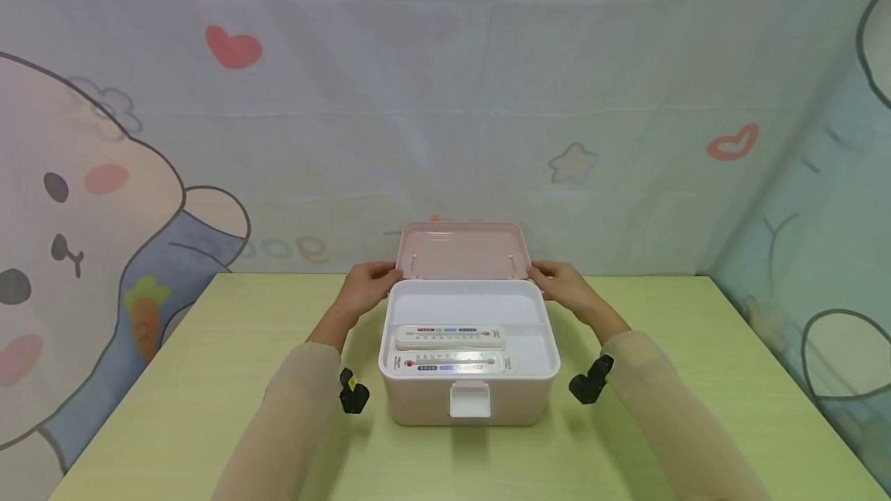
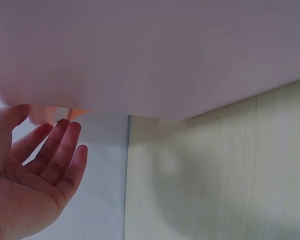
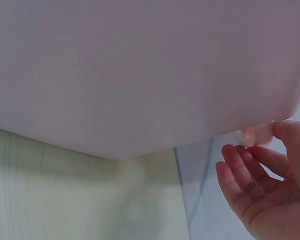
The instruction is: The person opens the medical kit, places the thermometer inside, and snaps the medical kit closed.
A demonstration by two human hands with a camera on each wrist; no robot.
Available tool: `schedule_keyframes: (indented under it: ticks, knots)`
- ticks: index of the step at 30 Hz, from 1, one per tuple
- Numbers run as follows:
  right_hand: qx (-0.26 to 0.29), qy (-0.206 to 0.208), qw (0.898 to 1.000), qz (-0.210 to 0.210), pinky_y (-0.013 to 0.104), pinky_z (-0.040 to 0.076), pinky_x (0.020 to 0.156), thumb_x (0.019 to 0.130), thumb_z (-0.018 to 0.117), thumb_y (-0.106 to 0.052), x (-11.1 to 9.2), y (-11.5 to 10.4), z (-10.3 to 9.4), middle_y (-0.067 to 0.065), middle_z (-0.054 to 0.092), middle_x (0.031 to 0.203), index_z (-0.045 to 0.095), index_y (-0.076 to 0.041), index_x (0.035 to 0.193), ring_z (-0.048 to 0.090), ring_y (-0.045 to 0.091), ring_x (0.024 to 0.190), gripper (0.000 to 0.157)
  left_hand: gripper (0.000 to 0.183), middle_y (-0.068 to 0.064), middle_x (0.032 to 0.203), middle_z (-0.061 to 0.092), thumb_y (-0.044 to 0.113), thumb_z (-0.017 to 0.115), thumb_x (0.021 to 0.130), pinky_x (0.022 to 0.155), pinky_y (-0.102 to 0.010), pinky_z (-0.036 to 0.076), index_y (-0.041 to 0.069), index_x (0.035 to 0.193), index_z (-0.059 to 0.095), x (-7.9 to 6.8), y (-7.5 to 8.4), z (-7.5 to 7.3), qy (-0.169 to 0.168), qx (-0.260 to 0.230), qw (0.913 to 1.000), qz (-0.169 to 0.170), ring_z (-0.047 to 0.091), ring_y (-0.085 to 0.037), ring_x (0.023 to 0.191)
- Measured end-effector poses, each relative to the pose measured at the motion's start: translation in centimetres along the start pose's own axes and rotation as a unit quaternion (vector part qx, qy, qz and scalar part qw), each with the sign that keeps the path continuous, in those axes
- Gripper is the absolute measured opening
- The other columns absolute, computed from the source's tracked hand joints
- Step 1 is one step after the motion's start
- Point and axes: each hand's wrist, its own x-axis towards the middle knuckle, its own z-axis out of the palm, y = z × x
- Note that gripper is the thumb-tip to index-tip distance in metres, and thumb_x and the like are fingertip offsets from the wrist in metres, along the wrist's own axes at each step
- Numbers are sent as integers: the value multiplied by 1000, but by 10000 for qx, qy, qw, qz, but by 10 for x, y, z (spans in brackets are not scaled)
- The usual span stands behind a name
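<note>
A pale pink storage box (image 1: 466, 404) stands with its pink lid (image 1: 462, 250) raised at the back. My left hand (image 1: 367, 288) holds the lid's lower left corner near the hinge, and my right hand (image 1: 565, 286) holds the lower right corner. In the left wrist view the left hand (image 2: 40, 175) has its thumb at the box's edge, fingers bent behind it. The right hand (image 3: 270, 182) looks much the same in the right wrist view. Two white thermometers lie in the box's white tray (image 1: 466, 300): one farther back (image 1: 450, 338), one nearer the front (image 1: 448, 362).
A white latch (image 1: 469, 400) hangs on the box's front. The box stands on a light yellow-green table (image 1: 257, 331). Behind the table hangs a cloth (image 1: 445, 99) printed with hearts and a cartoon animal.
</note>
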Motion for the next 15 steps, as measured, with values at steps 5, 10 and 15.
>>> schedule_keyframes:
  ticks: [5, 10, 15]
  knots:
    - [28, 47, 10000, -57, 44, 48, 95, 97, 45, -30, 0, -2, 0, 22, 43, 137, 37, 3, 138, 47, 36, 121, 53, 41, -17, 120, 60, 27, 54, 92, 84, -34, 54, 2, 124, 56, -1, 1, -1, 51, 38, 10000, 51, 60, -27, 104]
    - [109, 64, 9999, -84, 47, 46, 97, 97, 45, -27, -1, -4, 1, 23, 44, 135, 38, 3, 137, 48, 36, 120, 51, 40, -17, 120, 59, 25, 55, 92, 83, -34, 55, 1, 123, 58, -1, 2, -1, 125, 57, 9998, 116, 60, -27, 102]
    - [82, 95, 9999, -101, 50, 44, 98, 97, 45, -26, -1, -5, 1, 22, 45, 135, 39, 1, 137, 46, 37, 121, 49, 39, -16, 119, 60, 24, 56, 91, 83, -34, 55, 2, 123, 58, -1, 2, 0, 160, 71, 9998, 124, 60, -26, 101]
